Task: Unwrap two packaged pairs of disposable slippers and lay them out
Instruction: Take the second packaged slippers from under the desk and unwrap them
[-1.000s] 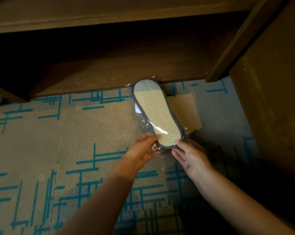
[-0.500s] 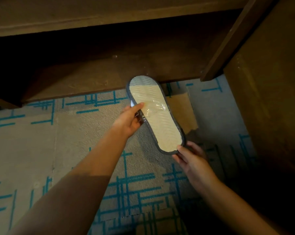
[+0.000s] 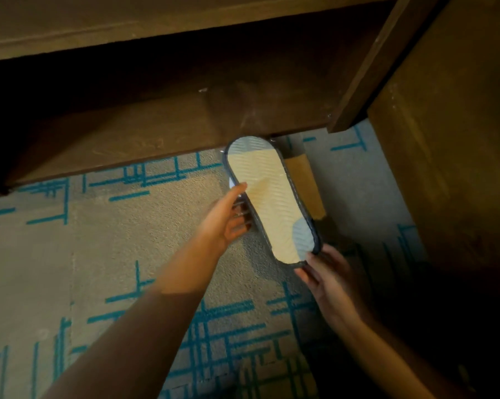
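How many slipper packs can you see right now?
1. The slipper pack is held sole-up above the carpet, left hand at its side, right hand at its near end. A second pack may be out of view.

Floor: beige carpet with teal line pattern. Dark wooden furniture above; wooden panel at right.
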### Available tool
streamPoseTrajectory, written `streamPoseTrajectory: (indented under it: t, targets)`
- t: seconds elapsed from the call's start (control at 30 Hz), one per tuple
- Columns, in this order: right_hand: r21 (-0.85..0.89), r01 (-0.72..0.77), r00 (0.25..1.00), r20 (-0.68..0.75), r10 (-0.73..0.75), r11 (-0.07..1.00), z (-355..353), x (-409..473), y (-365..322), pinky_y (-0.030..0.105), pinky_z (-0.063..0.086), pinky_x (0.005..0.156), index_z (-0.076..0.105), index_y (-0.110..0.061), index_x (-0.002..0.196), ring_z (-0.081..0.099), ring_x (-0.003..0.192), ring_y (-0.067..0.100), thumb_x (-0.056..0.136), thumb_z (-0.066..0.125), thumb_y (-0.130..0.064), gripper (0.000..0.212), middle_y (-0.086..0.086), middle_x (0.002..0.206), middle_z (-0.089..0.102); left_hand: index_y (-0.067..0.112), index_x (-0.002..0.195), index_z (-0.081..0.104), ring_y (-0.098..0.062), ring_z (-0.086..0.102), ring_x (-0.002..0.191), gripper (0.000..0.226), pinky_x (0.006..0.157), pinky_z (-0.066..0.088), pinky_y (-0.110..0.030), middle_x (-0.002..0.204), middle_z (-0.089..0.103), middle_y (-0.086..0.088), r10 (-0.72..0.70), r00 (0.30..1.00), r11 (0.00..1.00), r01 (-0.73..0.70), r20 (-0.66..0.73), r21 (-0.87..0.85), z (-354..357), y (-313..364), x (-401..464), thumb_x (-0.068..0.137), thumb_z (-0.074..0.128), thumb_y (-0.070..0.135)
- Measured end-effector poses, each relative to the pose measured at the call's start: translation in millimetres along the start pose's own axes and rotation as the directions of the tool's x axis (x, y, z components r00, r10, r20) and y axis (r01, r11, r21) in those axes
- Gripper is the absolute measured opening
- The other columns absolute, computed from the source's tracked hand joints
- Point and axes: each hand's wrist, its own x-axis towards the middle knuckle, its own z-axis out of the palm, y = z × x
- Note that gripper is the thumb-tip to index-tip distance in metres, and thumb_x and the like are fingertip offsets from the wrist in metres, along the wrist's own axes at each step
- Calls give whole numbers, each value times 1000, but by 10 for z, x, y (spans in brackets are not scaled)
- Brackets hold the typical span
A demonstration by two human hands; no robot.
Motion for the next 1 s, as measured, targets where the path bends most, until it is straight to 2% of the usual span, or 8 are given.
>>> streamPoseTrajectory:
  t: [0.1,0.2,0.33,0.43,0.6,0.8,0.9,1.0]
  targets:
    - [-15,2,1000,17,-2,1000,25,38,12,21,57,61,64,-19,94,64,96,18,84,56,0,23,5,106,67,14,94,59,-20,68,90,15,82,56,-35,97,68,-7,20,999,1000,-20,-39,-17,68,-8,53,84,64,25]
    - [14,-38,999,24,38,999,24,55,31,25,54,63,66,-21,89,66,90,15,83,57,0,23,2,97,69,13,88,58,-15,67,76,9,63,58,-27,84,68,-3,-32,999,995,28,-36,-99,96,77,145,84,64,19]
    - [139,-67,996,73,58,988,-35,73,36,26,55,63,63,-15,98,68,88,14,76,60,1,27,3,95,69,12,85,57,-15,66,74,11,60,55,-28,80,66,-3,-108,993,989,103,-38,-105,72,223,299,82,66,19]
    - [119,-49,996,77,40,992,-83,74,47,22,55,64,54,-20,98,68,86,8,86,49,5,27,3,100,59,11,84,58,-12,69,60,11,54,58,-27,71,69,-2,-107,994,993,106,-22,-50,141,396,403,81,67,17]
    - [212,-75,997,-10,79,974,-121,171,-29,31,58,57,60,-23,91,71,78,20,82,55,2,27,7,102,63,9,82,59,-11,68,49,6,50,57,-26,52,70,-1,-108,990,991,114,91,-65,426,605,492,85,62,14]
    - [159,-33,999,40,26,987,-202,186,-113,26,57,57,64,-19,96,73,78,16,75,61,-2,27,4,99,69,12,89,61,-19,66,77,24,59,53,-31,80,70,-5,-136,979,987,147,153,-62,440,696,516,83,59,35]
    - [89,-59,998,43,55,994,-291,163,-69,24,57,57,63,-19,98,72,79,16,77,58,-3,27,2,97,71,11,97,59,-18,64,74,31,49,54,-27,82,66,-5,-55,998,970,57,-15,237,335,663,512,82,62,37]
    - [66,-78,992,100,71,995,-341,138,-14,24,57,54,66,-21,91,73,74,14,68,61,-7,28,-2,83,76,10,91,59,-15,63,71,15,49,56,-24,80,63,-4,26,996,977,-7,-87,213,218,580,554,86,61,23]
